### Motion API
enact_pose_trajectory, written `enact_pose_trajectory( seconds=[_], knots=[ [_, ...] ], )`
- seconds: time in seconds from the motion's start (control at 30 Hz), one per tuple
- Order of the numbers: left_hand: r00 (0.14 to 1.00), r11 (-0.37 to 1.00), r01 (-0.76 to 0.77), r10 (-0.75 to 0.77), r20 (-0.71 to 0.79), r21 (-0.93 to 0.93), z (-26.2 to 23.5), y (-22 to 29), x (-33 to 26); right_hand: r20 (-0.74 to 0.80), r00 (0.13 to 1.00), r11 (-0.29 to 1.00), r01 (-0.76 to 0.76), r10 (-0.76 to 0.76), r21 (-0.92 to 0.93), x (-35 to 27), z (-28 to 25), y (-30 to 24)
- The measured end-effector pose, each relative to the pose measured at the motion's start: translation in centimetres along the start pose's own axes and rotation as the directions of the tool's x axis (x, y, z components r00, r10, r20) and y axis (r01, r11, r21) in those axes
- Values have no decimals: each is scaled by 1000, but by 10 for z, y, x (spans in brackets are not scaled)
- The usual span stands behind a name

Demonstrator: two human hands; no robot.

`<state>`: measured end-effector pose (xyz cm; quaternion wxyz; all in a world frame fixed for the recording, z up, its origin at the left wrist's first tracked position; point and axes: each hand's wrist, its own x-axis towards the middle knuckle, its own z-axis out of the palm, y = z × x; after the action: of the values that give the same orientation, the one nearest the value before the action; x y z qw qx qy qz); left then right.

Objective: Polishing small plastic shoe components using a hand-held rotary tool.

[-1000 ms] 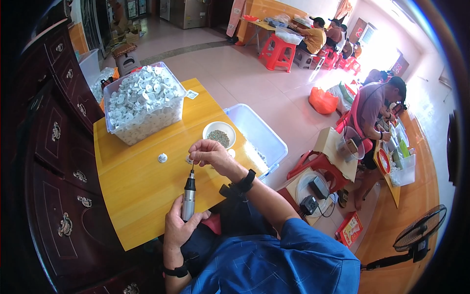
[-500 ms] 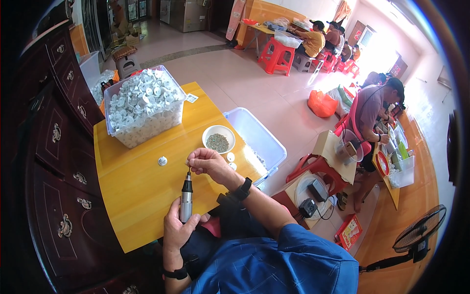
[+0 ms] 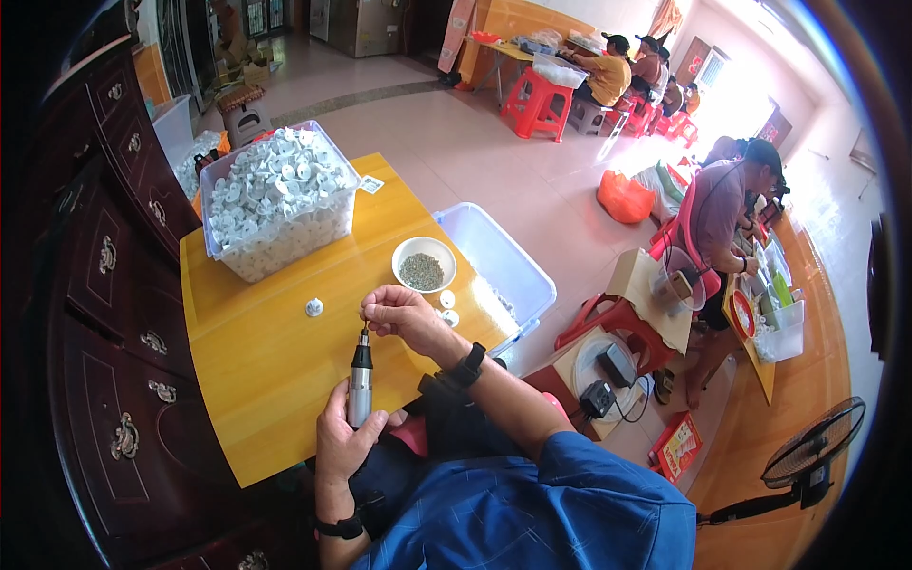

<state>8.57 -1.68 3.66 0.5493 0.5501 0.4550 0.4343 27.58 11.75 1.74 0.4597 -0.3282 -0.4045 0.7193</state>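
Observation:
My left hand [image 3: 344, 439] is wrapped round the silver body of an electric screwdriver [image 3: 361, 388], which stands upright with its black nose and bit upward. Just above, the fingers of my right hand [image 3: 404, 315] pinch together at the bit's tip; whatever small piece they hold is too small to make out. Beyond that hand sits a white bowl [image 3: 425, 247] of small metal screws [image 3: 421, 272]. Two white round plastic parts [image 3: 447, 300] lie beside my right wrist, and one more white plastic part [image 3: 314, 307] lies to the left on the yellow table [image 3: 256, 380].
A clear bin [image 3: 285, 242] heaped with white plastic parts stands at the table's far left. Against its right edge is an open clear tub [image 3: 532, 275]. Dark drawers [image 3: 123, 380] line the left side. A co-worker [image 3: 717, 204] sits at right, near a fan [image 3: 812, 446].
Both hands keep nearly the same pose, with the right fingers still at the screwdriver's tip. The view has shifted very slightly.

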Motion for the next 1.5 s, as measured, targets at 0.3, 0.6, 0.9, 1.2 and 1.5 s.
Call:
enact_pose_trajectory(
  seconds=[0.3, 0.6, 0.9, 1.2, 1.5],
  knots=[
    [999, 995, 47, -45, 19, -85, -1, 1, -1, 68, 998, 1000, -11, 10, 21, 0, -5, 5],
    [999, 995, 38, -36, 19, -91, -3, 0, -1, 64, 998, 994, -35, 28, 103, 4, -5, 12],
    [997, 996, 68, -66, 31, -64, -3, -2, -2, 62, 998, 992, -22, 14, 122, 1, -4, 8],
    [998, 987, 54, -50, 30, -149, -1, 1, -1, 118, 993, 995, -20, 8, 98, 6, -9, 8],
    [997, 971, 71, -61, 52, -229, -6, -2, 0, 81, 997, 975, -4, -15, 223, 3, 4, 17]
  ],
)
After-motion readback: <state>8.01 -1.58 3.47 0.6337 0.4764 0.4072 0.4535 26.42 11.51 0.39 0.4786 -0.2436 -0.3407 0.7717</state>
